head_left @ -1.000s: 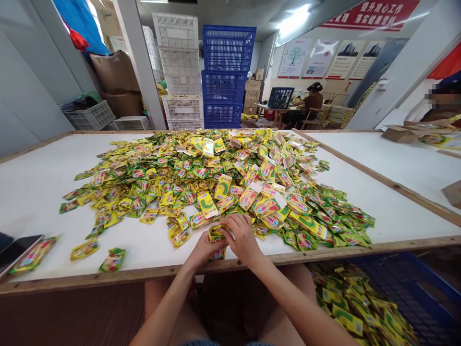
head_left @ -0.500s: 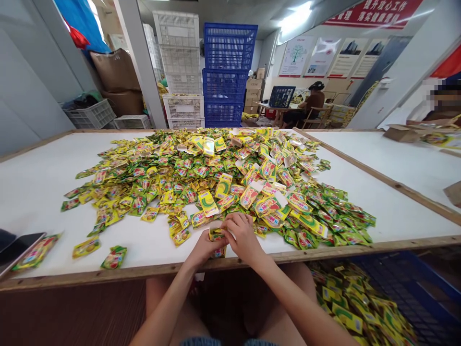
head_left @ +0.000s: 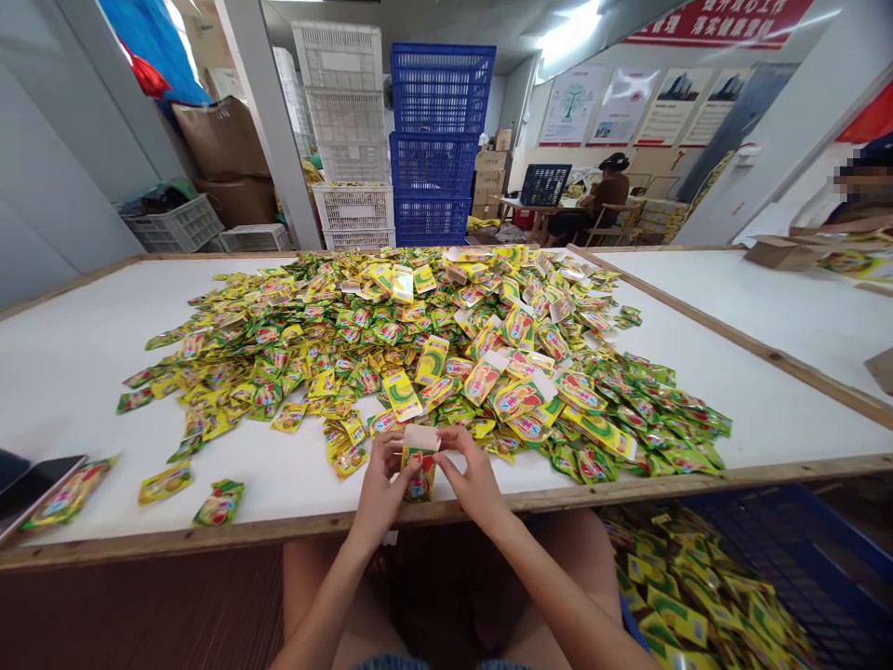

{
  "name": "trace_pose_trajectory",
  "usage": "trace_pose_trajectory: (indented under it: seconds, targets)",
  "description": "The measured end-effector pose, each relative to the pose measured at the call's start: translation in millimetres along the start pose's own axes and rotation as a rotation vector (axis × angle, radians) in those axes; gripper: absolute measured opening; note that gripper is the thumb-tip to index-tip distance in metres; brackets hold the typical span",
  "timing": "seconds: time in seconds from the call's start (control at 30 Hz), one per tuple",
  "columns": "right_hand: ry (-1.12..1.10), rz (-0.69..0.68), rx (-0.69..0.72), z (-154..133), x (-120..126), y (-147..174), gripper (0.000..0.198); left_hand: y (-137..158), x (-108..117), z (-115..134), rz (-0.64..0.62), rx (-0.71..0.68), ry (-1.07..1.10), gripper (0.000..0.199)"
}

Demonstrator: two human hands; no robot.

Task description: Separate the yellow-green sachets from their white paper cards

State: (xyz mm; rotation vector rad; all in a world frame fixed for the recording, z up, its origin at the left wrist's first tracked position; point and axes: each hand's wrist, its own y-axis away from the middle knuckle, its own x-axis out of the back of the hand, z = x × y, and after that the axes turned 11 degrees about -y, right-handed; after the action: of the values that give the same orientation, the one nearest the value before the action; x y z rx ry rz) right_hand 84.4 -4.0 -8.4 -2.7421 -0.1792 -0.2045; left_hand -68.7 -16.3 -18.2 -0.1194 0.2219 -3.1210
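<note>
The white table (head_left: 84, 372), edged with a raised wooden rim (head_left: 230, 535), takes up most of the view; the rim probably serves to stop small packs from sliding off. Across its middle spreads a heap of glossy sachets (head_left: 272, 358), seemingly tipped out loose so that any of them can be reached from the seat. Beneath the table's near edge at the right, a blue plastic crate (head_left: 802, 558) holds many yellow-green packs (head_left: 684, 605), a spot that appears chosen to be within easy reach of the right arm. On the heap's near right slope lie printed cartons (head_left: 520, 395), several with pale flaps standing out, close to the hands and presumably put there for a short reach.

The 2 hands meet at the near rim. Between them is a small carton (head_left: 419, 459) with its pale flap raised. The left hand (head_left: 379, 479) pinches its left side, thumb across the front and fingers behind; the right hand (head_left: 476, 475) pinches the upper right, thumb by the edge and fingers curled near the flap. This 2-sided grip likely keeps the carton steady with its top accessible. Its lower part sits just above the rim, and whether it touches the table is unclear.

Well apart at the far left, a smartphone (head_left: 46, 489) lies beside a larger pouch (head_left: 70, 493), with 2 stray sachets (head_left: 219, 502) nearer the hands.
</note>
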Motion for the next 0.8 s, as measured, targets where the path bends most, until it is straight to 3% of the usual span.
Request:
trace_pose_trajectory:
  seconds: [0.17,0.43,0.63,0.8]
  targets:
    - [-0.156,0.036,-0.037,6.4,-6.5,0.5,0.016,2.4,5.4,-0.5,-0.06,0.0,0.01,0.04]
    - [-0.053,-0.105,0.001,-0.9,-14.2,-9.8,0.015,0.6,19.4,-1.7,-0.045,-0.029,-0.25,0.018]
    - [-0.106,-0.024,0.047,-3.3,-17.7,-10.5,0.023,-2.6,17.0,4.9,0.039,-0.111,-0.107,0.024]
    - [0.004,-0.091,0.131,-9.0,-15.1,-4.6,0.011,1.3,19.1,12.7,-0.006,-0.163,-0.237,0.012]
